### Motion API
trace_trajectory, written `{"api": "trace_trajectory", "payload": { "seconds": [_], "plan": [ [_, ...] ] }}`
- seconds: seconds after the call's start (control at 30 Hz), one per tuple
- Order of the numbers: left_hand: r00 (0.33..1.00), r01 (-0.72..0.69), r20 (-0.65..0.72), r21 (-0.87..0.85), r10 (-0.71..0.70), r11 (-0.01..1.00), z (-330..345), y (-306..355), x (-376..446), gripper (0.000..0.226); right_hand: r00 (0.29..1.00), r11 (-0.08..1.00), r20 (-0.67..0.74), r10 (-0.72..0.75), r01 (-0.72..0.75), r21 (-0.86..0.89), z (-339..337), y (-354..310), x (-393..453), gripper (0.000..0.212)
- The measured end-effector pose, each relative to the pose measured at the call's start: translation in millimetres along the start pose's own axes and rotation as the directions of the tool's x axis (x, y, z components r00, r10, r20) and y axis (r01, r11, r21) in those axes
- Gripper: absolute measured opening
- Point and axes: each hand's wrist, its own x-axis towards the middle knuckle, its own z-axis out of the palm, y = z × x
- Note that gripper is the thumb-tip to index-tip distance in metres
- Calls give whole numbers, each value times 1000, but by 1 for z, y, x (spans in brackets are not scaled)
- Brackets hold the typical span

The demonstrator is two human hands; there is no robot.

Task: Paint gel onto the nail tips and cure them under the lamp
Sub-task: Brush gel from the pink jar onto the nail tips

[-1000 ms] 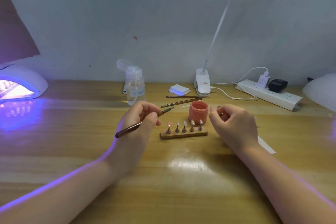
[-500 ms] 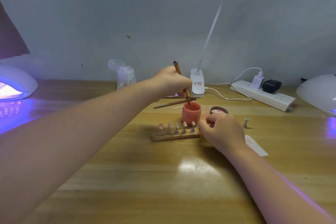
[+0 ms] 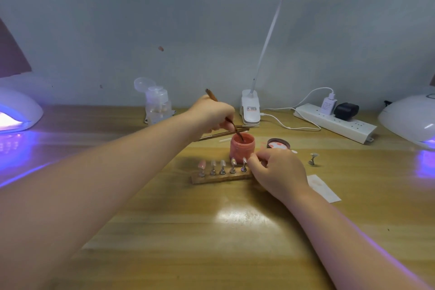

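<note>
We see the left hand [image 3: 213,114] clamped on the brush [image 3: 224,115], tip in the gel pot [image 3: 242,147]; right hand [image 3: 277,172], fingers curled, pinches the holder [image 3: 221,178] end, mid-bench.

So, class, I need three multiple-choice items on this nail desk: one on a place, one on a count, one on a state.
1. Where is the brush tip?
A. in the gel pot
B. on the power strip
C. under the left lamp

2. How many nail tips stand on the wooden bar?
A. two
B. five
C. nine

3. What state is the left lamp in?
A. dark
B. glowing violet
C. tipped over

Answers:
1 A: the left hand holds the brush with its tip down inside the open pot.
2 B: five stands show in a row beside the right hand.
3 B: violet light spills from its mouth onto the desk.
</note>
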Motion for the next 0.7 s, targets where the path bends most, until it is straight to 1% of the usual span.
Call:
{"api": "trace_trajectory", "payload": {
  "seconds": [0.07,0.1,0.23,0.33,0.43,0.53,0.63,0.7],
  "plan": [
    [997,65,-22,-121,-69,991,-8,-4,1,7,1000,1000,2,-14,14,-6,0,0,0,44],
    [995,88,-23,-156,-93,984,-12,-7,1,6,1000,1000,3,-18,18,-9,0,0,0,44],
    [988,146,-19,-236,-155,961,-23,-20,0,6,1000,1000,6,-22,23,-16,0,1,0,42],
    [987,140,-28,-301,-155,943,-28,-25,0,10,1000,999,0,-29,28,-22,1,1,0,42],
    [989,141,9,-373,-148,917,-26,-29,-1,12,999,999,-1,-37,37,-28,1,2,0,42],
    [984,173,24,-388,-178,905,-25,-35,-3,13,999,999,-6,-38,38,-26,1,2,-1,40],
    [983,165,-5,-434,-186,886,-32,-43,-7,16,999,999,-16,-40,39,-30,0,1,-1,39],
    [982,141,-34,-506,-184,851,-39,-52,-14,18,999,998,-36,-39,38,-47,-1,1,-2,37]
  ]
}}
